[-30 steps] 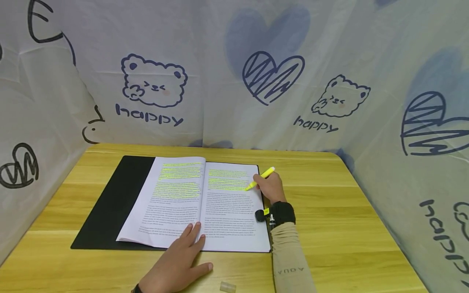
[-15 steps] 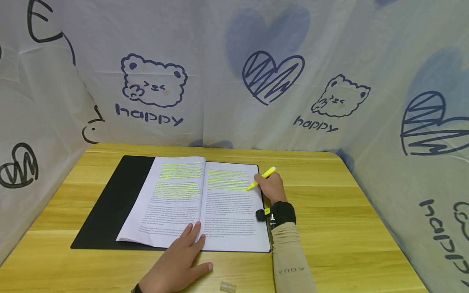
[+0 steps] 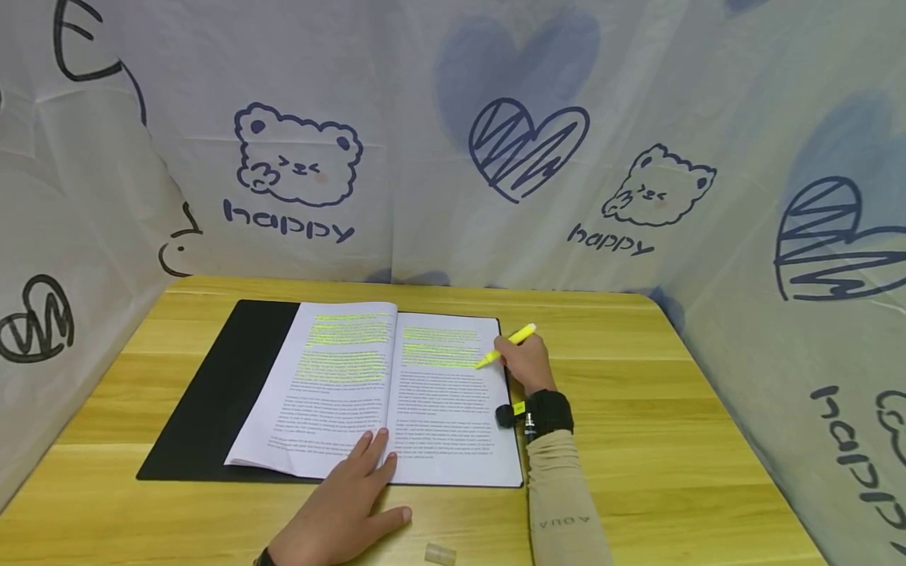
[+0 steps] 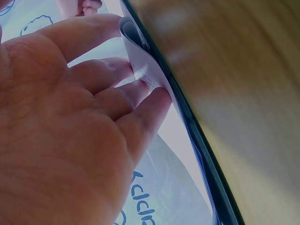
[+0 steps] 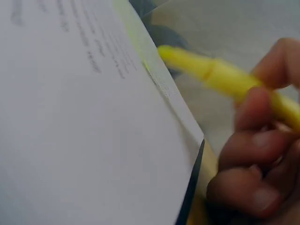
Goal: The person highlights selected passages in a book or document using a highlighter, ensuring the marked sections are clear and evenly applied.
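A yellow highlighter (image 3: 506,346) is pinched in my right hand (image 3: 527,363), its tip at the right end of the last highlighted line on the right page (image 3: 453,432). In the right wrist view the highlighter (image 5: 229,79) lies between thumb and fingers. Both pages of the open booklet carry yellow-marked lines in their upper part. My left hand (image 3: 343,503) rests with extended fingers on the booklet's lower edge near the fold. The left wrist view has those fingers (image 4: 145,117) against the curved paper edge.
Under the booklet lies a black folder (image 3: 212,401), its left cover showing. A small translucent cap (image 3: 440,554) sits on the wooden table (image 3: 658,440) at the front edge of view. Printed cloth (image 3: 418,212) hangs around the table's back and sides.
My right hand and the highlighter have shifted very slightly to the right. The left hand, booklet and cap stay where they were.
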Demonstrator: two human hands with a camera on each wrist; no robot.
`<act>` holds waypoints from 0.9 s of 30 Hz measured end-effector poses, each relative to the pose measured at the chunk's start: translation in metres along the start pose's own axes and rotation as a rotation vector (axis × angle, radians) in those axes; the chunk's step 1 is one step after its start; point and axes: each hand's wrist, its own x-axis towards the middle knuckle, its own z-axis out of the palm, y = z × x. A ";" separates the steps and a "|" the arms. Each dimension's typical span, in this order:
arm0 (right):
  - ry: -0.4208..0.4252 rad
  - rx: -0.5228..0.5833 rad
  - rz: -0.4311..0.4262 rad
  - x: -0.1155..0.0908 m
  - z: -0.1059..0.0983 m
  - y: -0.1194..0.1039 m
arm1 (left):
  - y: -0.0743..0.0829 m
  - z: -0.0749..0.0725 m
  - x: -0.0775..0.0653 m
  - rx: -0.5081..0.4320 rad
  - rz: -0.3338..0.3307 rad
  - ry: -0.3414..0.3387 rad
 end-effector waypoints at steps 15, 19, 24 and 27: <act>-0.954 1.595 -0.208 -0.002 -0.024 -0.006 | 0.000 0.000 0.000 -0.001 -0.002 -0.012; -1.201 1.568 -0.198 -0.006 -0.026 -0.010 | 0.000 0.000 0.001 0.001 0.006 -0.007; -1.469 1.338 -0.188 -0.010 -0.020 -0.019 | 0.000 -0.001 0.001 0.000 0.011 0.002; -1.502 1.128 -0.184 -0.012 -0.016 -0.024 | 0.000 -0.002 0.000 -0.001 0.007 -0.004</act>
